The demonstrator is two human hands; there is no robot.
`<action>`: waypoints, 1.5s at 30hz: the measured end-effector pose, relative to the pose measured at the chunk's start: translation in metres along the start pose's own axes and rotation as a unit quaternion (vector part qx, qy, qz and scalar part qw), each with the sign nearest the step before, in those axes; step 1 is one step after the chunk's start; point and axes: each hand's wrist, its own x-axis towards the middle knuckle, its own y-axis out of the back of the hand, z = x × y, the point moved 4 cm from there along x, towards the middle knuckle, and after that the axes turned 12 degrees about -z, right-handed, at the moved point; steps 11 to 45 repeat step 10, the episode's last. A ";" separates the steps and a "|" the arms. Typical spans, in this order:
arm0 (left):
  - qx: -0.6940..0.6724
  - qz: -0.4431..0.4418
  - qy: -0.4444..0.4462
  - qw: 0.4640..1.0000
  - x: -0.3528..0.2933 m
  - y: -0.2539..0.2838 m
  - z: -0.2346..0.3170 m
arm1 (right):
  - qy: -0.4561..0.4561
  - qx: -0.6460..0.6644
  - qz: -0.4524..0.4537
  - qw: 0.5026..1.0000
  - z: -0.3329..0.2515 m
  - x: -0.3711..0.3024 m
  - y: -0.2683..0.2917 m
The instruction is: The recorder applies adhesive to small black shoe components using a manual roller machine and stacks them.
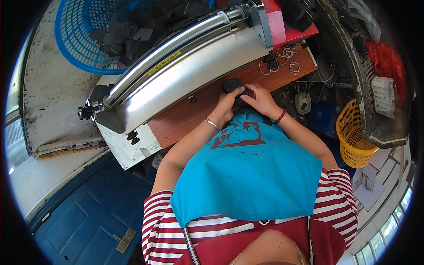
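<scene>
Close in front of my blue apron (247, 163), both hands meet over a small, dark grey flat piece (232, 84). I cannot make out whether it is one piece or a thin stack. My left hand (225, 104) is closed on its near side, with the thumb lying on top. My right hand (260, 99) is pinched at its right edge, the thumb and forefinger near my left thumb. Beneath the piece is a reddish-brown wooden board (190, 118). Just beyond stands a machine with a long metal roller (172, 48) and a sloping steel plate (190, 73).
A blue mesh basket (70, 48) full of dark grey pieces (128, 39) stands behind the machine. Thin cords (287, 54) lie at the board's right end. To the right are a yellow basket (353, 132) and a worn ledge (386, 132). A blue door (88, 212) is lower left.
</scene>
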 end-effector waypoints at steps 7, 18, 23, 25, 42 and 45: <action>-0.081 0.063 0.050 0.993 -0.003 -0.003 -0.007 | -0.038 -0.047 -0.005 0.998 -0.012 -0.002 -0.008; -0.091 0.041 0.034 0.994 -0.003 -0.002 -0.006 | -0.044 -0.021 0.005 0.999 -0.018 -0.002 -0.007; -0.091 0.041 0.034 0.994 -0.003 -0.002 -0.006 | -0.044 -0.021 0.005 0.999 -0.018 -0.002 -0.007; -0.091 0.041 0.034 0.994 -0.003 -0.002 -0.006 | -0.044 -0.021 0.005 0.999 -0.018 -0.002 -0.007; -0.091 0.041 0.034 0.994 -0.003 -0.002 -0.006 | -0.044 -0.021 0.005 0.999 -0.018 -0.002 -0.007; -0.091 0.041 0.034 0.994 -0.003 -0.002 -0.006 | -0.044 -0.021 0.005 0.999 -0.018 -0.002 -0.007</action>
